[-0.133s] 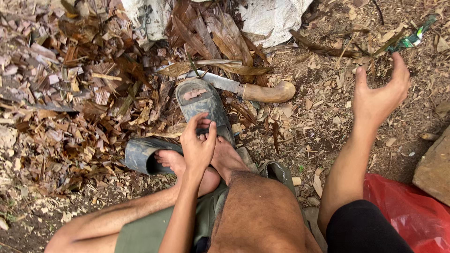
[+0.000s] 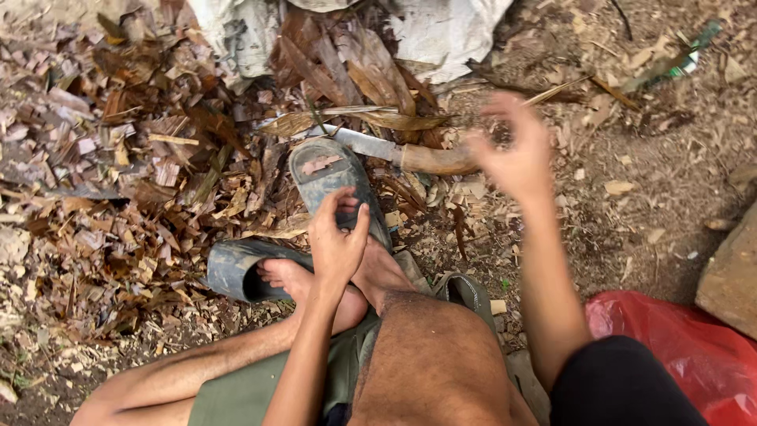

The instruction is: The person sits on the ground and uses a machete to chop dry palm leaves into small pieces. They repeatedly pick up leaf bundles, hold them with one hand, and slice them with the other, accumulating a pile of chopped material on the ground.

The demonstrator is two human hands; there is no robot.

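I am looking down at my left hand (image 2: 337,246), which is resting with fingers spread on my foot (image 2: 378,272) and touching the heel end of the grey sandal (image 2: 335,185) — it is lying flat there, gripping nothing. My other foot (image 2: 296,282) is sitting in a second sandal (image 2: 236,270), just to the left. My right hand (image 2: 516,154) is hanging blurred in the air, fingers loosely open and empty, just beside the wooden handle of the knife (image 2: 410,154). The knife is lying on the ground (image 2: 654,213) near the top middle, its blade pointing left under dry leaves (image 2: 355,118), right beyond the sandal's toe. Wood chips (image 2: 102,197) are covering the ground's left side — a red bag (image 2: 686,347) is sitting in the bottom right corner beside a stone (image 2: 733,276).
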